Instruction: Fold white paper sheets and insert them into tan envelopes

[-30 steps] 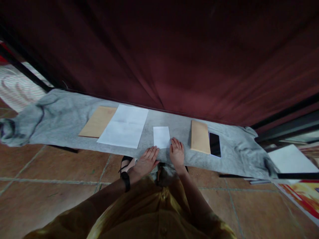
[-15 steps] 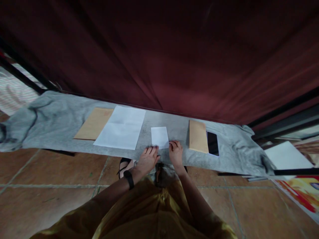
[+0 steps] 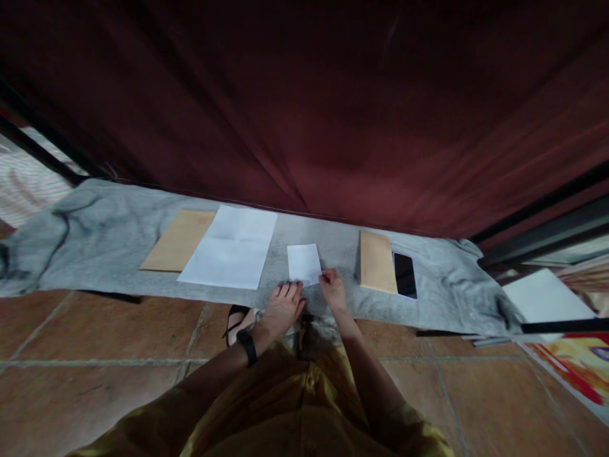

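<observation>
A small white piece of paper (image 3: pixel 304 261) lies on the grey cloth in front of me. My left hand (image 3: pixel 283 304), with a dark band on its wrist, lies flat with fingers stretched, the tips at the paper's lower left edge. At the lower right corner of the paper, my right hand (image 3: pixel 333 289) has its fingers curled and closed in a pinch on the edge. To the left rests a larger white sheet (image 3: pixel 231 247) with faint creases, overlapping a brown envelope (image 3: pixel 178 241).
A second brown envelope (image 3: pixel 377 261) lies to the right, with a dark-screened phone (image 3: pixel 405 276) beside it. The grey cloth (image 3: pixel 109 244) covers a narrow bench. Dark red fabric (image 3: pixel 309 127) hangs behind it. A white board (image 3: pixel 547 297) stands off to the far right.
My right hand has shifted slightly left, its fingers now closed at the paper's right corner. The small paper is turned a little. My left hand stays nearly in place.
</observation>
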The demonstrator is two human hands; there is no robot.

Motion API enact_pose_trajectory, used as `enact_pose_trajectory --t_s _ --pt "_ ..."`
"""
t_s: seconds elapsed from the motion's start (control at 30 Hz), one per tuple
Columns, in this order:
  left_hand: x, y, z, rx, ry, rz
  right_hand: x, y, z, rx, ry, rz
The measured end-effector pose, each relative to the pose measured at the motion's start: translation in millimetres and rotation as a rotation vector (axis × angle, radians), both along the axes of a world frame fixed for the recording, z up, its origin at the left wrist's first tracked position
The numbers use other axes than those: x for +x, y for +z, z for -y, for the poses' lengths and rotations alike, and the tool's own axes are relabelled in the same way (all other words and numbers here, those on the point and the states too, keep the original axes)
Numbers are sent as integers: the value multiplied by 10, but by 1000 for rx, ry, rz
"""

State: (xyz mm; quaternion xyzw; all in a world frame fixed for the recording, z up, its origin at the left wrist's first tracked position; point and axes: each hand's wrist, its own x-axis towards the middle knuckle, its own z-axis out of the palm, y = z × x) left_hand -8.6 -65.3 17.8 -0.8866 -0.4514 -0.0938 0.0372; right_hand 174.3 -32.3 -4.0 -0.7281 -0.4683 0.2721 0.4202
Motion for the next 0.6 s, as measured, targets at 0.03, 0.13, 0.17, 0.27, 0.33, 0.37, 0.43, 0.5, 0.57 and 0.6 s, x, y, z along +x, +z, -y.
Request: enact_pose_trajectory --t_s 0.03,0.13,0.17,0.27,0.33,0.37,0.43,0.5,0.57,0.6 --pt "5 17 0 -7 6 0 -1 -3 -4 9 -1 -41" --pt "24 58 -20 -13 24 16 -15 10 -4 38 -11 -170" --pt "31 68 -36 -10 30 24 -23 22 2 44 -15 -211" --pt "55 99 -105 11 52 57 -57 89 45 48 -18 -327" --pt "68 134 -162 24 57 68 -88 157 88 56 -16 -449" --pt "73 159 -189 28 53 66 -105 197 110 64 -12 -513" --pt "75 228 -236 27 31 51 -138 283 151 83 0 -608" --pt "69 319 -271 15 17 54 -160 364 183 104 20 -638" --pt "57 422 -301 -4 34 112 -157 420 201 124 41 -646" --pt "49 472 -319 -14 54 168 -145 431 204 133 44 -640"
